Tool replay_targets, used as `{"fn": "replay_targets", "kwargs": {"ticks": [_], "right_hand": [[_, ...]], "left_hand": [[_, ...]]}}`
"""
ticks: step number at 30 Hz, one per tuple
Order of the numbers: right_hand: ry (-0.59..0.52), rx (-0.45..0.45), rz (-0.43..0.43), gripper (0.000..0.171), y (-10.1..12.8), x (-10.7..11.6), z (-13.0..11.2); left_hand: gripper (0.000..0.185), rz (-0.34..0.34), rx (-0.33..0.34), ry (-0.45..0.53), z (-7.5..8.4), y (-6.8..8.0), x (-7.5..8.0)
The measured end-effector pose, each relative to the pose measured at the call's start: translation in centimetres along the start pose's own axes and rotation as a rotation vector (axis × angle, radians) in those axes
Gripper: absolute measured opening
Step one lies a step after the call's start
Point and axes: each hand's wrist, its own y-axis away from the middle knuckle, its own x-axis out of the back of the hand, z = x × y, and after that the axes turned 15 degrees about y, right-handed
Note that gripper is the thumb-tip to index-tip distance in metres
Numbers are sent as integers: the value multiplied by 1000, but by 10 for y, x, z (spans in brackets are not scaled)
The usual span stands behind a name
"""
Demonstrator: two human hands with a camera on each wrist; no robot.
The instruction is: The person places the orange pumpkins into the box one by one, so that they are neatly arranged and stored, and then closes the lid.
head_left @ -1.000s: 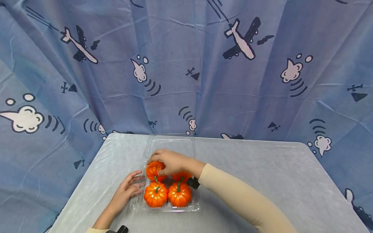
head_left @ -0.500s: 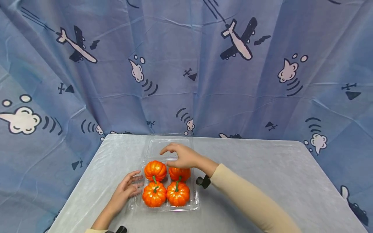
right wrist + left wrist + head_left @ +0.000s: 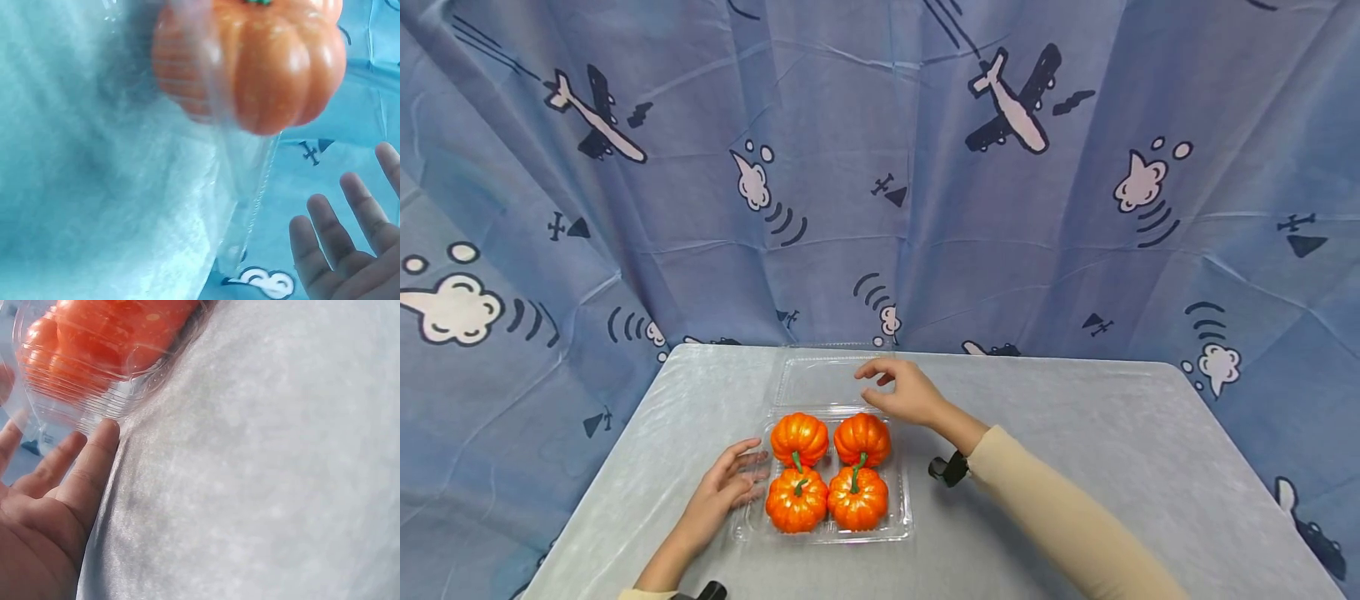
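In front of me a clear plastic tray (image 3: 901, 521) sits on the grey table (image 3: 1075, 433), a little left of the middle and toward the near edge, and four small orange pumpkins fill it two by two: the far-left pumpkin (image 3: 800, 437), the far-right pumpkin (image 3: 862, 437), the near-left pumpkin (image 3: 797, 500) and the near-right pumpkin (image 3: 857, 498), each pair touching or nearly so. The tray's clear lid (image 3: 820, 381) lies open flat on the table behind it, hinged along the far side. My left hand (image 3: 724, 493) rests on the table at the tray's left edge, fingers straight and slightly spread, with the fingertips (image 3: 103, 434) just against the tray's ribbed wall; it holds nothing. My right hand (image 3: 907, 392) hovers above the right end of the lid, just past the far-right pumpkin, with the fingers loosely bent and apart and nothing between them. In the right wrist view the fingers (image 3: 325, 240) show spread and bare, with one pumpkin (image 3: 275, 59) seen through the tray wall above them. Both sleeves are cream, and a small black camera unit (image 3: 948, 468) sits under the right wrist. Behind the table hangs a blue curtain (image 3: 625, 250) printed with aeroplanes and clouds.
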Motion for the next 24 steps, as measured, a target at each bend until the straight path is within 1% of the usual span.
{"fn": "replay_targets", "kwargs": {"ticks": [5,7,16,20,24], "right_hand": [[-63,-40,35,25,2,-3,12],[-76,-70,44,25,2,-5,17],[-106,-231,101,24,1,-14,33],[-108,-279,131,24,0,-20,40],[-129,-323,143,28,-2,-24,47]], "left_hand": [[52,1,-4,0,0,0,0],[52,0,-5,0,0,0,0],[52,3,-2,5,0,0,0],[52,4,1,5,0,0,1],[52,2,2,6,1,0,1]]}}
